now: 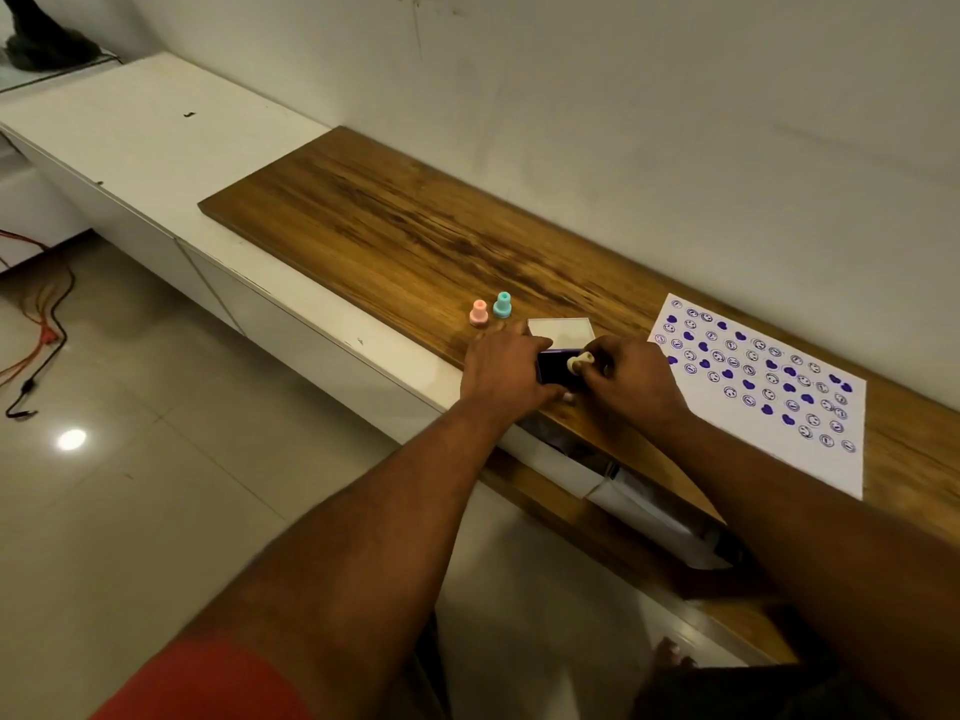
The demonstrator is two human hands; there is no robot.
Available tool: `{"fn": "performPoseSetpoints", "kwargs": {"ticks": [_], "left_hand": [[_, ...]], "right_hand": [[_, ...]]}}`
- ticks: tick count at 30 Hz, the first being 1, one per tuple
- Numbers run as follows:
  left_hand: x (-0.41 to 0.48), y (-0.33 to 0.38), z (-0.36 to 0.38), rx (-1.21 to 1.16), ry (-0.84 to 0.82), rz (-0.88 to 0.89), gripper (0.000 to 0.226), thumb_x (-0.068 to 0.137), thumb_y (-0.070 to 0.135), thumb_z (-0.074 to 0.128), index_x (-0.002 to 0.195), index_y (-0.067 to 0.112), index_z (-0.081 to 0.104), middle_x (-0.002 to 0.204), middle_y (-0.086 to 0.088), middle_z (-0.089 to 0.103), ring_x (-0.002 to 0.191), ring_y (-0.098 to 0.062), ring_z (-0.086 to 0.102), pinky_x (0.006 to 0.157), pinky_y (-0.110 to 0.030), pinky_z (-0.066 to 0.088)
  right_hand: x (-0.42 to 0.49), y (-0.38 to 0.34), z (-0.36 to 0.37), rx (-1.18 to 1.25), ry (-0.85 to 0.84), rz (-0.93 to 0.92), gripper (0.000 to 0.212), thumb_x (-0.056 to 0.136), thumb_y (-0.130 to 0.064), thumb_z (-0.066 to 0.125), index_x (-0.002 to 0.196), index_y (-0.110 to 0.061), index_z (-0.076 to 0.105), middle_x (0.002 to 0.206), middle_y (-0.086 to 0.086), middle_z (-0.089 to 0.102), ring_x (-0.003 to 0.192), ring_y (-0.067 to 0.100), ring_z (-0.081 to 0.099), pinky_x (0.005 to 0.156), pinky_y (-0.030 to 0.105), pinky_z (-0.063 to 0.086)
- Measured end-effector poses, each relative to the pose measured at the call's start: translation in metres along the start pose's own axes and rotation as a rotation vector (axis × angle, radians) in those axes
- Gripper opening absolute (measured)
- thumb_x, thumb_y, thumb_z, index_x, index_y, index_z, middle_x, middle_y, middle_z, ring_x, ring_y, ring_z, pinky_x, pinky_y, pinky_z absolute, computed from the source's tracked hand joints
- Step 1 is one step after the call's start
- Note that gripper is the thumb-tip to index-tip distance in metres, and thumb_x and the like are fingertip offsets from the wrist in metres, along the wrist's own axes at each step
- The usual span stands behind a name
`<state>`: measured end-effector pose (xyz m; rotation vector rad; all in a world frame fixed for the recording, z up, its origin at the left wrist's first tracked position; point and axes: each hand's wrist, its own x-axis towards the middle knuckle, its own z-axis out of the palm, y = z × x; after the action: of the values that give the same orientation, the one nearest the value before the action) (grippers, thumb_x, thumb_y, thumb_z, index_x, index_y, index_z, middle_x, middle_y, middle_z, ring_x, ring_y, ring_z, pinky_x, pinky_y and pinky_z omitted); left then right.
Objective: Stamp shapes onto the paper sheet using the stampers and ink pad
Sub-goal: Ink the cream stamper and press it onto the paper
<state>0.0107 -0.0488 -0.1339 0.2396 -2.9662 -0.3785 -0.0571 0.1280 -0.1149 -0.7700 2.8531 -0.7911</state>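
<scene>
On the wooden board (395, 226) lies a white paper sheet (852, 475), covered with several purple hearts and round face stamps. My left hand (501, 374) grips the dark purple ink pad (553, 368) from its left side. My right hand (636, 379) holds a cream stamper (577, 362) with its face down on the pad. The pad's clear lid (562, 332) lies flat just behind it. A pink stamper (479, 312) and a teal stamper (502, 305) stand upright to the left of the lid.
The board rests on a long white cabinet top (150, 127) against a white wall. Below the board's near edge an open compartment (639, 491) holds papers. Orange and black cables (47, 324) trail over the tiled floor at the left.
</scene>
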Motion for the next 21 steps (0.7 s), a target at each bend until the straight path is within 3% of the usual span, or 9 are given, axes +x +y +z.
{"fn": "performPoseSetpoints", "kwargs": {"ticks": [6,11,14,17,21], "left_hand": [[0.001,0.002,-0.001,-0.033,-0.018,-0.05,0.069,0.079,0.071,0.075,0.135,0.031,0.068,0.121,-0.001,0.061,0.114,-0.021,0.055,0.095,-0.038,0.049],[0.004,0.005,-0.004,-0.032,-0.056,-0.08,0.069,0.075,0.074,0.077,0.13,0.034,0.07,0.119,-0.002,0.06,0.112,-0.021,0.056,0.094,-0.04,0.052],[0.001,0.005,-0.004,-0.036,-0.048,-0.082,0.067,0.076,0.072,0.077,0.131,0.033,0.07,0.118,-0.002,0.059,0.11,-0.021,0.055,0.092,-0.038,0.05],[-0.001,0.005,-0.007,-0.064,-0.05,-0.086,0.066,0.08,0.067,0.078,0.134,0.031,0.068,0.121,-0.002,0.06,0.112,-0.021,0.055,0.095,-0.038,0.048],[-0.005,0.006,-0.009,-0.11,-0.052,-0.102,0.064,0.082,0.062,0.079,0.136,0.031,0.067,0.12,-0.002,0.061,0.111,-0.02,0.057,0.097,-0.039,0.05]], "right_hand": [[0.019,-0.005,-0.003,-0.147,-0.129,0.057,0.04,0.095,-0.037,0.068,0.125,-0.01,0.069,0.114,0.013,0.074,0.098,0.026,0.069,0.078,0.026,0.045],[0.045,-0.026,-0.001,-0.314,-0.206,0.096,0.041,0.09,-0.032,0.075,0.125,-0.011,0.07,0.115,0.011,0.072,0.096,0.025,0.066,0.072,0.028,0.04],[0.03,-0.028,0.004,-0.357,-0.134,0.077,0.031,0.093,-0.027,0.071,0.12,-0.012,0.071,0.108,0.011,0.072,0.085,0.022,0.063,0.073,0.029,0.046],[0.001,-0.017,0.013,-0.252,-0.06,-0.003,0.024,0.099,-0.024,0.062,0.119,-0.013,0.069,0.106,0.011,0.073,0.089,0.024,0.068,0.081,0.035,0.057],[0.014,-0.027,-0.009,-0.099,0.093,-0.048,0.024,0.1,-0.029,0.061,0.112,-0.012,0.072,0.098,0.007,0.074,0.085,0.023,0.068,0.074,0.032,0.053]]}}
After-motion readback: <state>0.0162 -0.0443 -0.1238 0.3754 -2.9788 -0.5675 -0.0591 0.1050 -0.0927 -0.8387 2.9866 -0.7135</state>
